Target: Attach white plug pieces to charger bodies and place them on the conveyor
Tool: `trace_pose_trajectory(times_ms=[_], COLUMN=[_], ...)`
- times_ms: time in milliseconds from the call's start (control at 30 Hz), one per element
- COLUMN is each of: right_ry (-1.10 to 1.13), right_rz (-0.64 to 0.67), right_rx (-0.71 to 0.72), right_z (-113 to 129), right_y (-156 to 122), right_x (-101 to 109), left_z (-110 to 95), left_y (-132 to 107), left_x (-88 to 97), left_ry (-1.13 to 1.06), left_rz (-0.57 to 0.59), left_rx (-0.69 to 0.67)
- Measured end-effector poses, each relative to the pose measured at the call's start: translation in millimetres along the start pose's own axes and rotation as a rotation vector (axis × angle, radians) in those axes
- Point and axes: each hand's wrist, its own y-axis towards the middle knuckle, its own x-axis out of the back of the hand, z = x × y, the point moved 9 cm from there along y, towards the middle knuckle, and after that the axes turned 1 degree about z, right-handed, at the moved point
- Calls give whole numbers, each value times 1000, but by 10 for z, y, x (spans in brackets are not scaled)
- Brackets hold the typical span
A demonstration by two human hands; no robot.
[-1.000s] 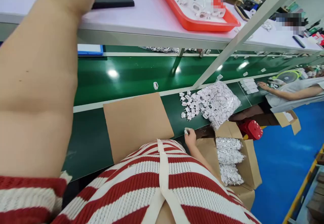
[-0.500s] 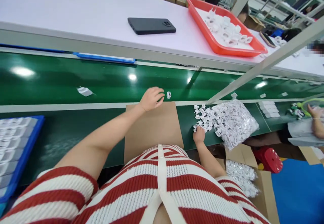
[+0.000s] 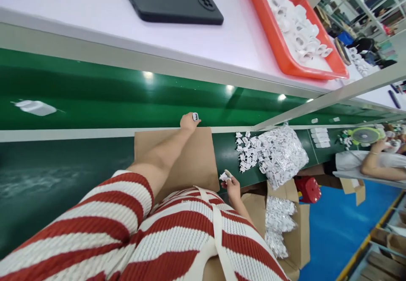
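My left hand [image 3: 188, 122] is closed on a small white charger housing [image 3: 195, 116], its open end facing up, over the green conveyor belt [image 3: 111, 103]. Below that arm lies a flat brown cardboard sheet [image 3: 196, 158]. My right hand [image 3: 233, 188] pinches a small white plug piece [image 3: 225, 177] just off the cardboard's right edge. Beyond it, loose white plug pieces [image 3: 247, 154] are scattered on the dark green worktop, beside a clear plastic bag [image 3: 285, 154] full of such pieces. Another white charger housing [image 3: 38, 108] lies on the belt at far left.
A white shelf [image 3: 95, 14] above the belt holds a black phone [image 3: 177, 4] and a red tray [image 3: 269, 31] of white housings. A metal post [image 3: 285, 111] slants across at right. An open carton [image 3: 303, 234] with bagged parts stands lower right, near a co-worker's arm [image 3: 377, 158].
My left hand has taken the charger housing that lay on the belt. My right hand has drawn back from the pile toward my body with a plug piece. The view has shifted.
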Motion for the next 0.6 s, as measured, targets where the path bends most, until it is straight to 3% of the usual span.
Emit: trace_pose_trajectory(times_ms=[100, 167, 233, 367, 467, 600], right_ry=[161, 231, 249, 299, 307, 186], right_rz=[33, 84, 149, 344, 488, 530], right_rx=[-61, -81, -107, -139, -140, -116], right_z=[58, 149, 232, 389, 478, 464], right_y=[-91, -90, -54, 19, 31, 78], right_x=[-22, -101, -225, -599, -883, -1103], left_z=[1, 32, 61, 140, 327, 587], left_y=[-63, -254, -596, -1592, -2194, -2528], left_x=[-36, -26, 16, 84, 44, -64], left_ry=[-34, -65, -94, -106, -87, -168], left_rz=[30, 67, 91, 158, 205, 183], left_rx=[-69, -144, -265, -540, -552, -491])
